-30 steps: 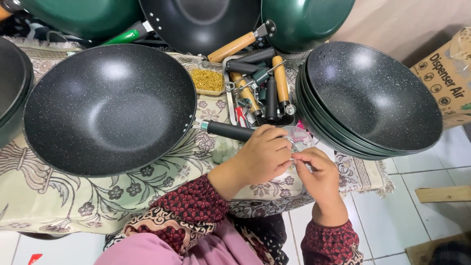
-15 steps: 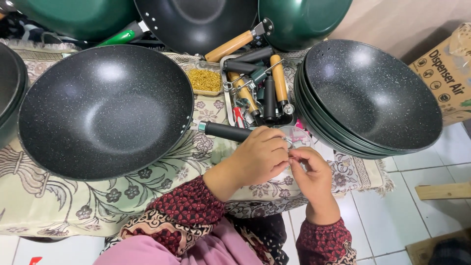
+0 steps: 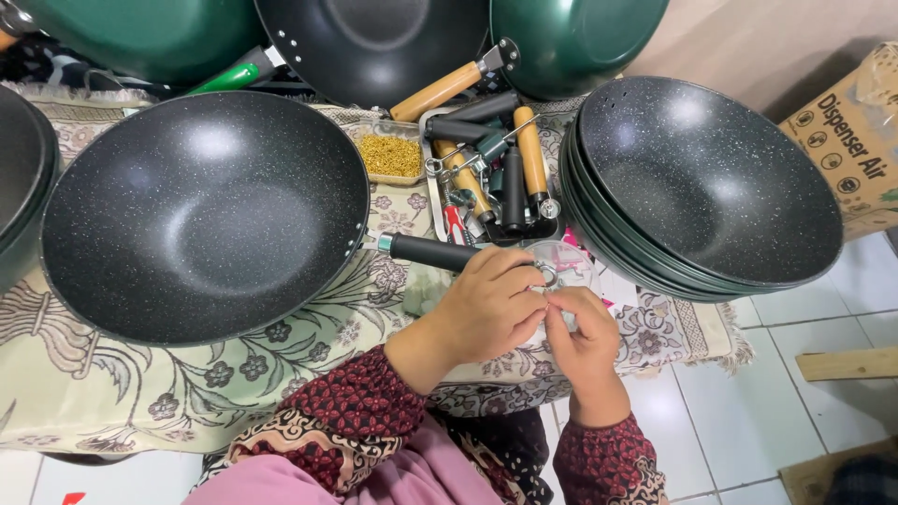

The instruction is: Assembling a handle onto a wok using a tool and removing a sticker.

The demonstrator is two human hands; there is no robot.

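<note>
Your left hand [image 3: 491, 304] grips the wok's black handle [image 3: 432, 252], hiding its end. Your right hand [image 3: 585, 341] pinches a small metal ring [image 3: 546, 277], partly hidden.

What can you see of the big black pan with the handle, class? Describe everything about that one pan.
The pan is a deep, round wok, black with pale speckles and a glossy, empty inside. It sits upright on a flowered cloth. A black handle with a metal collar points right from its rim; the left hand covers the handle's end, with the right hand beside it.
</note>
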